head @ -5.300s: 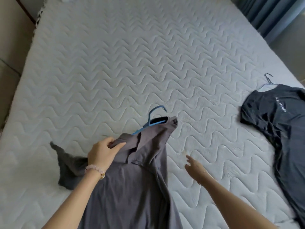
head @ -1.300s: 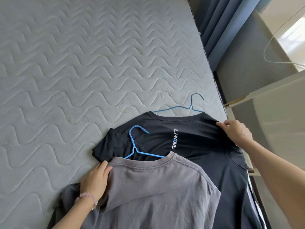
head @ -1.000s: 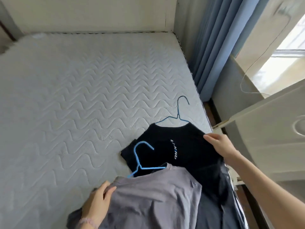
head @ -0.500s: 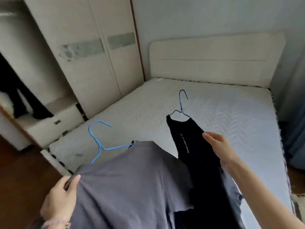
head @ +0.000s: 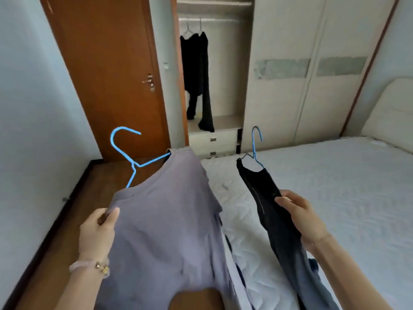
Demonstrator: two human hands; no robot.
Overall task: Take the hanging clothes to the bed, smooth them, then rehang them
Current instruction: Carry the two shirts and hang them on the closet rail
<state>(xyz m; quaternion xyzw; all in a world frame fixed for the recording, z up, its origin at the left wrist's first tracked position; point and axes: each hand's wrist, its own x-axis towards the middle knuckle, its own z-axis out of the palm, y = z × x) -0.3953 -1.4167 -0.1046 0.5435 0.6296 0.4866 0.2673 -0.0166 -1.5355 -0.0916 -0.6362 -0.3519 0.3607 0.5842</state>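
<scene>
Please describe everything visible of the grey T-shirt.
The grey T-shirt is plain, of soft matte knit cloth, with a round collar. It sits on a tilted light blue hanger, whose hook points up. The left hand pinches its shoulder and holds it in the air beside the bed.

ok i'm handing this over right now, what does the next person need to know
Left hand grips the grey shirt at its shoulder; the shirt is on a light blue hanger.
Right hand grips the black shirt, on a blue hanger, above the bed.
Done: both shirts are on hangers and lifted off the bed.
Left: carry them to the open wardrobe and hook both on the rail beside the dark clothes hanging there.
</scene>
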